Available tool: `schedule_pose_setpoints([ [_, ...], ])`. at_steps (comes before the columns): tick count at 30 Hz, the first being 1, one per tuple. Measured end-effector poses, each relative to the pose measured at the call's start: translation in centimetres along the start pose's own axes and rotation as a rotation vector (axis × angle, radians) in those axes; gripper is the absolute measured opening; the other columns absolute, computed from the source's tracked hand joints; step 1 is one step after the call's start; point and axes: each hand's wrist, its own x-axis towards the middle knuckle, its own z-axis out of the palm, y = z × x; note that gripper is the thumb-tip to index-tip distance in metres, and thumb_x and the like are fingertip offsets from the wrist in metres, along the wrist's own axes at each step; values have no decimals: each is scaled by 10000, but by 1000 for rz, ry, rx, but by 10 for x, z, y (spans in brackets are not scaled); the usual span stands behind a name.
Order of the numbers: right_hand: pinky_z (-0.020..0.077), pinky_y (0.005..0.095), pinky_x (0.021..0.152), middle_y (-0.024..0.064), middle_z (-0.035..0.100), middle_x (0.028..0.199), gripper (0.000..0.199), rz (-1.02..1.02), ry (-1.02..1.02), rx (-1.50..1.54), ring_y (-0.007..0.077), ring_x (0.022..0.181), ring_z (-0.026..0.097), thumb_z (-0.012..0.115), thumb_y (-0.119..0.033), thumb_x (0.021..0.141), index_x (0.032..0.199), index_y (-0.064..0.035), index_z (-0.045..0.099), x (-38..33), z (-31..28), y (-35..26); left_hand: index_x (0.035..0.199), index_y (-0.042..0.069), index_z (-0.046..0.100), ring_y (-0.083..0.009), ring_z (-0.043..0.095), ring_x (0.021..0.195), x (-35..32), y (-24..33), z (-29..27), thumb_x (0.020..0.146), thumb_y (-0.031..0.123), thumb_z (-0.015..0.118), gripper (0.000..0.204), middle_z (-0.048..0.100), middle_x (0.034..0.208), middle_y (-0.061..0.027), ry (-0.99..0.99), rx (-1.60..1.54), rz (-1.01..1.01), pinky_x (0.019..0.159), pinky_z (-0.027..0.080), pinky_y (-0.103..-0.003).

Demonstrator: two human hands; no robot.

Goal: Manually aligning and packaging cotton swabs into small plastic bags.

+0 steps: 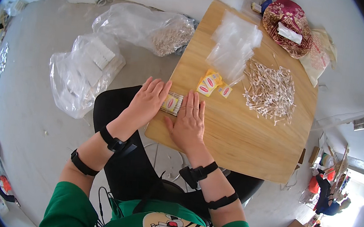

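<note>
A small pack of cotton swabs [172, 103] with a yellow card lies at the left edge of the wooden table, between my two hands. My left hand [149, 99] is at its left side, fingers stretched out, the edge of the hand touching or nearly touching the pack. On the other side my right hand [189, 122] rests flat on the tabletop, fingers straight and close to the swab ends. Neither hand is wrapped round anything. Beyond my right hand are several yellow printed cards [209, 83]. Farther right spreads a heap of loose cotton swabs [270, 92].
Clear plastic bags [236, 41] are stacked on the far part of the table [237, 137]. A red patterned hat [287, 27] and a cloth bag [319, 55] sit at its far right edge. Large filled plastic sacks [86, 72] stand on the floor at left. Another person [328, 195] is at far right.
</note>
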Motion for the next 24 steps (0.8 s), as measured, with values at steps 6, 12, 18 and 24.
schedule_pose_setpoints([
  [6,73,498,1236,292,166,1605,891,-15,-42,-24,379,1526,96,481,-534,963,1484,154,258,9,6,-11,1405,-99,419,-312,543,1108,3,-2,7,866,86,537,582,550,1101,-152,40,61,59,1116,393,-441],
  [12,92,502,1236,309,205,1584,877,-38,-32,-71,385,1520,121,480,-517,959,1467,169,276,18,2,-26,1398,-93,433,-321,547,1094,5,-5,4,845,69,562,591,553,1105,-157,18,57,100,1105,402,-436],
  [18,128,505,1231,286,225,1589,853,-37,92,98,386,1509,174,544,-475,939,1477,137,294,8,6,-7,1425,-34,434,-312,536,1169,3,-11,-13,809,30,591,638,560,1171,-159,145,-42,83,1124,376,-486],
  [24,115,517,1227,270,232,1593,854,-29,33,20,374,1513,166,533,-500,940,1478,127,313,7,11,-21,1369,-21,470,-337,552,1126,-2,-26,6,856,43,572,527,578,1149,-162,42,-75,12,1067,416,-465],
])
